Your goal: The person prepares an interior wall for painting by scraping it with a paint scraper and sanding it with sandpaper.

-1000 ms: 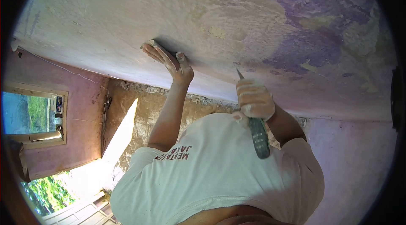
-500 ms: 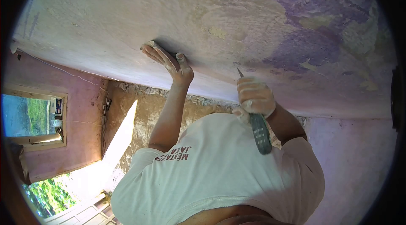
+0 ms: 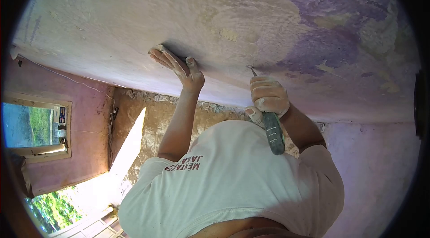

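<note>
My left hand [image 3: 186, 71] is up against the patchy plastered wall [image 3: 134, 23], its thumb apart from its fingers. It holds a thin, dusty sheet [image 3: 172, 55], which looks like folded sandpaper, against the surface. My right hand [image 3: 269, 97] is wrapped round the thick dark-green handle of a knife-like tool [image 3: 274, 136]. The narrow pointed blade sticks out beyond the fist, its tip at a small chipped spot [image 3: 249, 67] on the wall. White dust coats the fingers. Most of the blade is hidden by the fist or seen edge-on.
Purple paint patches [image 3: 322, 45] and rough filler marks cover the wall. To the left are a window [image 3: 38, 124] with small items on its sill, a hanging cable [image 3: 71, 77], and a bright opening [image 3: 96, 193]. A bare brown wall [image 3: 156, 112] stands behind my arms.
My right hand and the tool have moved slightly up, bringing the blade tip to the chipped spot on the wall. My left hand has stayed almost in place.
</note>
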Demonstrator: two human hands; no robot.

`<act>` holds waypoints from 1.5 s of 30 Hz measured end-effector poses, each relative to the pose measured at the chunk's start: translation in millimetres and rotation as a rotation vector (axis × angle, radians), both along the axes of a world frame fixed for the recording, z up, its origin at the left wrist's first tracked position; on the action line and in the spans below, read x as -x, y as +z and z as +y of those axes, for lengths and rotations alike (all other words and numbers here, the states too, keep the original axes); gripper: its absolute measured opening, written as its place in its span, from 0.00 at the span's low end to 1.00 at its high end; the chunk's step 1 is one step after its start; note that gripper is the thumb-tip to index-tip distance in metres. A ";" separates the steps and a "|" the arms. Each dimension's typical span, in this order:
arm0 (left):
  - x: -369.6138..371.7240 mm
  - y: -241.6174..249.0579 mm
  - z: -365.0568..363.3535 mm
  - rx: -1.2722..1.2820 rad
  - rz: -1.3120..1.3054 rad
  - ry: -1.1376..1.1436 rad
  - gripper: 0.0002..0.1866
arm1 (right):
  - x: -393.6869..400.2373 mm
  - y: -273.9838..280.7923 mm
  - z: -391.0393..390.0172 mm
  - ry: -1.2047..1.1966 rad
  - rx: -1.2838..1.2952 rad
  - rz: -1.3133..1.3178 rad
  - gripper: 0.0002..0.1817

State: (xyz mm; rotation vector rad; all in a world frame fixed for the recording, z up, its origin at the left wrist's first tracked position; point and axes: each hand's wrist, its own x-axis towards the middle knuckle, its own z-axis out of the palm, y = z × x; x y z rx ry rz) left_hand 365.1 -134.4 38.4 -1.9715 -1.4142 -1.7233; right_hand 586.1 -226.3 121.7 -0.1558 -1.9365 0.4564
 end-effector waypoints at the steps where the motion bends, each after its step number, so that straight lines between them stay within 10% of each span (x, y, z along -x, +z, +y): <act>1: 0.3 0.4 -1.5 0.009 -0.003 -0.001 0.40 | 1.4 1.3 -3.8 0.007 0.000 0.023 0.18; 45: 1.4 -3.1 1.2 -0.039 0.005 -0.016 0.39 | 6.4 0.0 0.6 0.002 -0.001 -0.014 0.18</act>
